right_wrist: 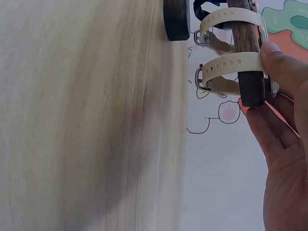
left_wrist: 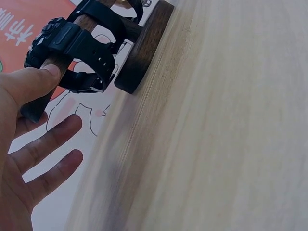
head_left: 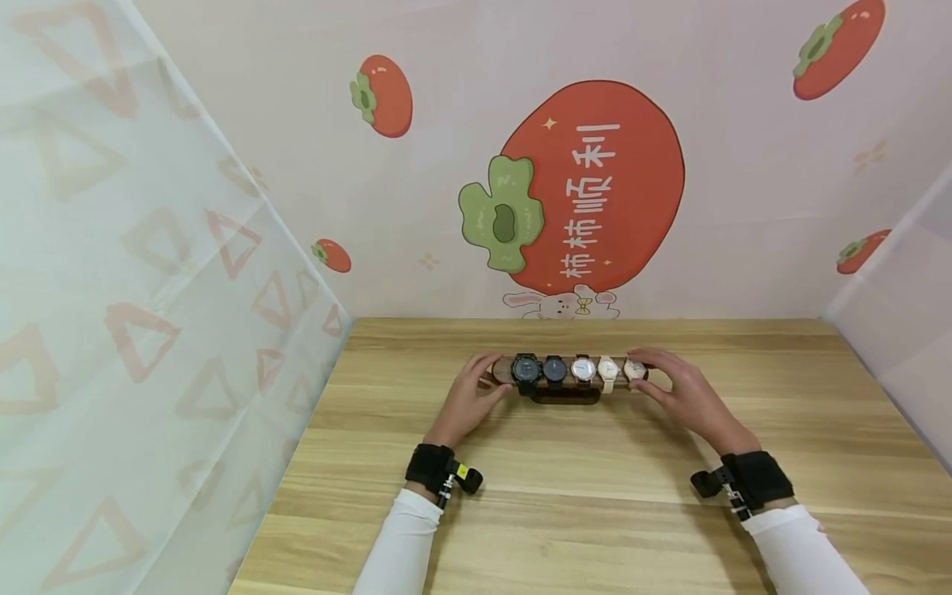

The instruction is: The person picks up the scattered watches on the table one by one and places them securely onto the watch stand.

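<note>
A dark wooden watch stand (head_left: 565,397) holds several watches along its bar near the back of the table. From the left, its watches are a chunky black one (head_left: 526,368), a dark-dialled one (head_left: 554,369), a white-dialled one (head_left: 583,368), then two with cream straps (right_wrist: 233,62). My left hand (head_left: 468,403) holds the bar's left end between thumb and fingers, beside the chunky black watch; in the left wrist view two fingers extend free. At the opposite end my right hand (head_left: 690,398) grips the bar, its thumb by the outermost cream-strapped watch.
The wood-grain table (head_left: 550,529) runs back to a pale wall (head_left: 416,207) printed with persimmons, close behind the stand. A patterned white sheet (head_left: 171,330) borders the left, and another pale panel (head_left: 907,289) stands at the right.
</note>
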The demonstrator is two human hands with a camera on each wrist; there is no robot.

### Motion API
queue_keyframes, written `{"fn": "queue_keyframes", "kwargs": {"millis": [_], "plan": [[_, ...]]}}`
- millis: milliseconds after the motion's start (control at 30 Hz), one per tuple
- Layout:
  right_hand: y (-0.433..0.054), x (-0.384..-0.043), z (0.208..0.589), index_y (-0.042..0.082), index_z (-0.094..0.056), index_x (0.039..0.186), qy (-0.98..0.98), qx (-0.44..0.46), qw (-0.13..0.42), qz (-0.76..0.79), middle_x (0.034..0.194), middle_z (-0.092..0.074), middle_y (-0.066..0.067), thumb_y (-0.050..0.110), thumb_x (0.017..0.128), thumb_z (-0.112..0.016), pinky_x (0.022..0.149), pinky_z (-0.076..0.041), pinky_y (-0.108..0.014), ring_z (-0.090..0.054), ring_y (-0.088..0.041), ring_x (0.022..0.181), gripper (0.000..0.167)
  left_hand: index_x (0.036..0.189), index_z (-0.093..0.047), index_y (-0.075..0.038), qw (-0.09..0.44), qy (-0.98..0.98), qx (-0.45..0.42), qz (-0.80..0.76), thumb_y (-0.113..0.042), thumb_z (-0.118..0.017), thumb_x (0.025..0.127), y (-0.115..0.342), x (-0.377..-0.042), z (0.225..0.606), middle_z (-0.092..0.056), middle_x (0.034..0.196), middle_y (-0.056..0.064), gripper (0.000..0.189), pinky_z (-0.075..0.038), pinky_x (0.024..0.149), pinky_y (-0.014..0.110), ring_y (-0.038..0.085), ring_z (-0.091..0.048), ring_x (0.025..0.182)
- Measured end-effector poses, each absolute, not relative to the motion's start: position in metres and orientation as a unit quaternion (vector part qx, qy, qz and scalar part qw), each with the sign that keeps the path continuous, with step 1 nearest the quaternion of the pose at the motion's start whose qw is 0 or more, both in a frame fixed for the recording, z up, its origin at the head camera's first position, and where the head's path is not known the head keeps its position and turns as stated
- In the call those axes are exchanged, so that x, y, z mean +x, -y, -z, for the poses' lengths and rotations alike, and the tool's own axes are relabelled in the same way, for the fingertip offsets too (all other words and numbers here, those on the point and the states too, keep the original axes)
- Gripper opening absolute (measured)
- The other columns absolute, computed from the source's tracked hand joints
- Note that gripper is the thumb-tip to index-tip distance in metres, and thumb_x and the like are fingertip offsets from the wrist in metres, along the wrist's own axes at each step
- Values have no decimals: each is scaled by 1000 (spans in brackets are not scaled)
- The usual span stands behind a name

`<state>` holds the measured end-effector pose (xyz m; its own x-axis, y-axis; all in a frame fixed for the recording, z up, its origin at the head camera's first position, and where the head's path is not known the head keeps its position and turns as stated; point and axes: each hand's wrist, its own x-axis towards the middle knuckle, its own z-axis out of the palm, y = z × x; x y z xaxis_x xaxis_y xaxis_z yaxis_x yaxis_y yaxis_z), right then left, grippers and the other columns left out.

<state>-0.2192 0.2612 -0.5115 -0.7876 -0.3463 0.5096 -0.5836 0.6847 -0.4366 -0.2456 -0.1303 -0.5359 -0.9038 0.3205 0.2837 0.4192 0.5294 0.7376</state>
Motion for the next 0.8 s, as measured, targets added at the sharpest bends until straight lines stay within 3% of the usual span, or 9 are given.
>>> {"fn": "queue_keyframes", "kwargs": {"millis": [500,800], "plan": [[-266,-218,512,1,-62,144,895,258,164,-323,150,-59,-20,1,89,-84,101,-53,-54,-57,-42,134,59,155,-54,-9,64,870,-215,439,-21,-77,101,132,-246,536,-56,149,7,60,-64,96,37,23,-69,108],[-268,-217,515,3,-63,145,902,246,159,-318,142,-65,-20,6,91,-84,98,-53,-57,-60,-42,129,59,154,-55,-9,68,868,-219,440,-21,-77,100,132,-248,538,-57,147,8,60,-65,95,38,22,-70,106]]}}
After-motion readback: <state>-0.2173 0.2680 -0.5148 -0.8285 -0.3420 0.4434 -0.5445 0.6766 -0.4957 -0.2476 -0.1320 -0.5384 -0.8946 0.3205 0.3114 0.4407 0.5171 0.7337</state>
